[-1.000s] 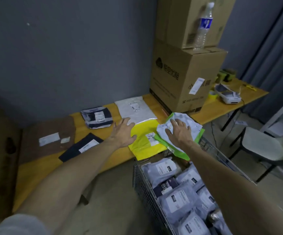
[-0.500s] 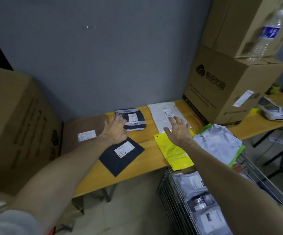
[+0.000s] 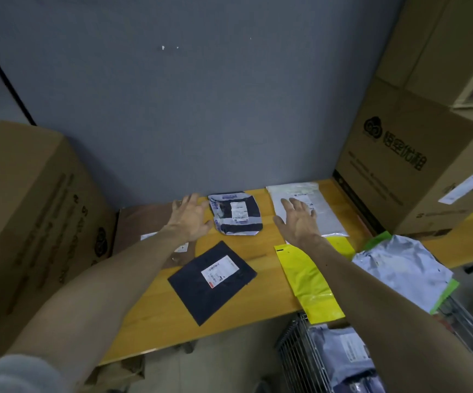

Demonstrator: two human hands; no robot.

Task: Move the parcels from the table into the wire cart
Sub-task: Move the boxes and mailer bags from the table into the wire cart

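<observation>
the step in hand looks like the reach for the next parcels: both hands are out over the desk (image 3: 261,248) and neither carries anything. the left hand (image 3: 191,219) is spread, fingers straight, empty. the right hand (image 3: 300,222) is splayed the same way, also empty.

the striped parcel (image 3: 236,214) lies between them, just beside the left hand at its 3 o'clock and at 9 o'clock of the right hand. the white parcel (image 3: 327,219) lies under the right fingertips (image 3: 297,204) and runs off to 1 o'clock; whether they touch it i cannot tell. the dark parcel (image 3: 212,279) lies at 5 o'clock of the left hand. the yellow parcel (image 3: 312,287) is at 6 o'clock of the right hand, overhanging the desk edge above the wire cart (image 3: 295,353), which stands at 5 o'clock in the view with grey parcels (image 3: 343,350) inside.

next, i judge, each hand must drop and close on a parcel. the film looks thin and slippery, so pinching an edge suits better than pressing flat. then comes a swing toward 5 o'clock to release over the cart.
</observation>
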